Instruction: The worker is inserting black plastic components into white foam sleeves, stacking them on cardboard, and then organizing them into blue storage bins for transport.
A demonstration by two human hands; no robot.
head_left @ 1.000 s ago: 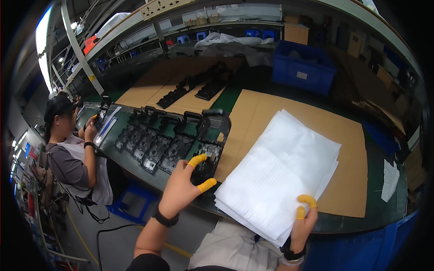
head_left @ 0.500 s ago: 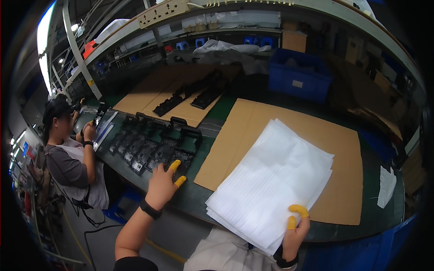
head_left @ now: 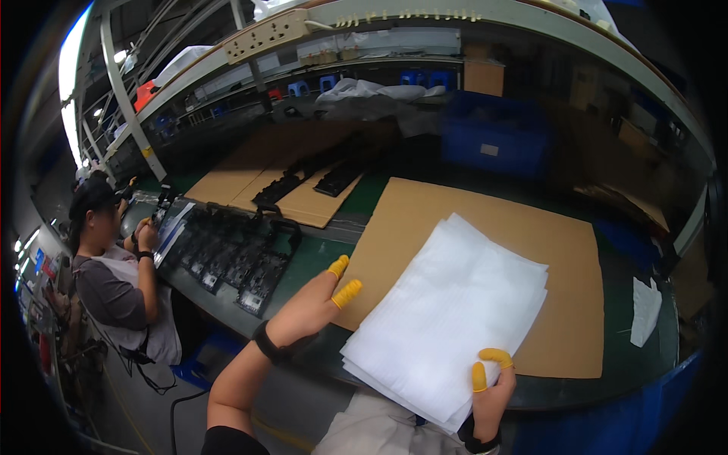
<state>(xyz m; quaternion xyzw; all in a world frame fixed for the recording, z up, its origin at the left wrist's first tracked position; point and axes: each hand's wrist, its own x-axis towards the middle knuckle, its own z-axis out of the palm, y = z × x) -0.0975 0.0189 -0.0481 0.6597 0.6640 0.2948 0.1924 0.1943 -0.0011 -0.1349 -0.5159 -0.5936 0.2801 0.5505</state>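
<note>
A thick stack of white foam sheets [head_left: 455, 311] lies tilted on a large brown cardboard sheet [head_left: 546, 235] on the green bench. My right hand [head_left: 491, 388], with yellow finger cots, grips the stack's near corner at the bench edge. My left hand [head_left: 309, 305], also with yellow cots, hovers over the bench at the cardboard's near left corner. It holds nothing and sits just left of the stack. Left of that hand lies a row of black plastic parts [head_left: 243, 258].
A seated co-worker [head_left: 106, 273] works at the far left of the bench. More black parts [head_left: 334, 178] lie on a second cardboard sheet farther back. A blue bin [head_left: 493, 144] stands behind, under shelving. A white paper scrap [head_left: 646, 309] lies at right.
My left hand has come off the black parts and moved right to the cardboard's corner. My right hand keeps its hold on the stack. The view has shifted slightly.
</note>
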